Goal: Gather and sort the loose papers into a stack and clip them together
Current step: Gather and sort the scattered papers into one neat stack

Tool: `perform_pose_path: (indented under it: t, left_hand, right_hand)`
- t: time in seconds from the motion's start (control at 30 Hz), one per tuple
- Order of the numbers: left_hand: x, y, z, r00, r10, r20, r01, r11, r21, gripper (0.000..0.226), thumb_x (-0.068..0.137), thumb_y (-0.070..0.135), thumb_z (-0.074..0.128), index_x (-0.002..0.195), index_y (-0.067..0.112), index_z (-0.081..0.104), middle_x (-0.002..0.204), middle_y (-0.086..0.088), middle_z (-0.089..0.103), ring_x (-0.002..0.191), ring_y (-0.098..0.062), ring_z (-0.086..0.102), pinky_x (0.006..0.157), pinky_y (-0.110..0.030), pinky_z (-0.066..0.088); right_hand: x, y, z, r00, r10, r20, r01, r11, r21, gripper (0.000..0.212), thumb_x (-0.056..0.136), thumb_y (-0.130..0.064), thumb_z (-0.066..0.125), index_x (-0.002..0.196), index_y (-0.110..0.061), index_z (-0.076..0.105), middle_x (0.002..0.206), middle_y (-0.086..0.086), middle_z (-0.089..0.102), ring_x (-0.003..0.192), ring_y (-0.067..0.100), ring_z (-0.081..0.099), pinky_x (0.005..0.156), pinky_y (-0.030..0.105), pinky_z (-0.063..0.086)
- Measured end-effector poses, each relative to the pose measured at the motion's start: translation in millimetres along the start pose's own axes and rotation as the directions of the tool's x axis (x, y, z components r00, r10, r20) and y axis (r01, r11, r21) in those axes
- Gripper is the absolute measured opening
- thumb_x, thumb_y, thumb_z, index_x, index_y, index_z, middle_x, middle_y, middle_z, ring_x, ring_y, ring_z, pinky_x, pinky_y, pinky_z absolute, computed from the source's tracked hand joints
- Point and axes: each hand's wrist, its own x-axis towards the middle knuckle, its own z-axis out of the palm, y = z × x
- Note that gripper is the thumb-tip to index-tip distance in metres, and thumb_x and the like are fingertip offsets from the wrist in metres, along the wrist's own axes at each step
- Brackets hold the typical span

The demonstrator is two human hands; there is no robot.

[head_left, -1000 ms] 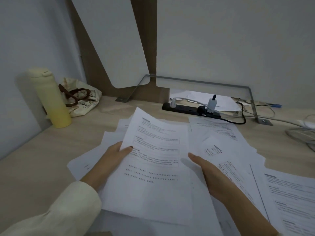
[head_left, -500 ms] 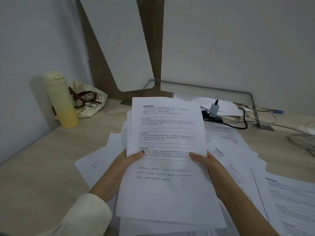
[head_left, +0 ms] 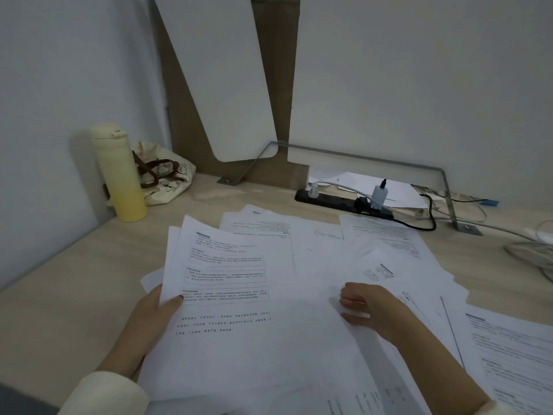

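Left hand [head_left: 149, 322] pinches the left edge of the gathered sheaf [head_left: 239, 310], thumb on top of the printed page, fingers underneath. The sheaf sits low over the worktop [head_left: 59, 295], front centre. Its long axis runs roughly away from the person, header at the far end.

Right hand [head_left: 368, 307] is off the sheaf, just beside its right edge, on the loose sheets [head_left: 404, 256]. Its fingers are bent and blurred, so I cannot tell if they nip a sheet or only press on it.

Key relation: nearly all the ungathered paper lies right of the sheaf and beyond it. The loose sheets fan out at mixed angles under and past the right hand. One more page [head_left: 508, 354] lies at the right front, and the far sheets [head_left: 269, 229] reach towards the power strip [head_left: 338, 202]. A few white corners stick out left of the sheaf, under the left hand.

So the right hand is the nearer one for the next pick, and the left is taken up as holder. Each skewed sheet likely needs turning to match the sheaf's long axis, then sliding left onto it. The far sheets call for a forward reach.

No clip in view, so clipping is judged a good way off.
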Motion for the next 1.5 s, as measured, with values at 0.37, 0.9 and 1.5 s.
perform_pose_path:
  t: [0.37,0.9,1.5]
  left_hand:
    - [-3,-3,0,1.0,0.013,-0.012,-0.013,1.0,0.003,0.031,0.094,0.012,0.048,0.124,0.017,0.056,0.114,-0.005,0.061,0.107,-0.026,0.057,0.094,-0.04,0.044]
    - [-10,-6,2,0.995,0.073,-0.061,-0.07,0.997,0.045,0.034,0.095,0.011,0.045,0.128,0.013,0.053,0.12,-0.004,0.061,0.109,-0.021,0.055,0.09,-0.034,0.041]
    - [-6,-15,-6,0.991,0.056,-0.122,-0.071,0.989,-0.128,0.034,0.093,0.009,0.049,0.127,0.009,0.055,0.12,-0.009,0.061,0.109,-0.024,0.056,0.094,-0.039,0.042]
  right_hand:
    - [-1,-6,43,0.987,-0.122,0.103,0.155,0.886,-0.438,0.035,0.086,-0.013,0.059,0.12,-0.004,0.054,0.083,0.005,0.058,0.062,0.011,0.054,0.052,0.017,0.045]
    - [16,10,64,0.966,-0.227,0.122,0.248,0.688,-0.682,0.029,0.085,-0.031,0.057,0.068,-0.014,0.041,0.071,0.002,0.043,0.065,0.017,0.041,0.058,0.024,0.029]
    - [-21,-24,-40,0.769,-0.54,-0.343,0.488,0.842,-0.232,0.01,0.091,-0.011,0.05,0.089,-0.008,0.059,0.073,0.001,0.058,0.066,0.019,0.052,0.057,0.027,0.038]
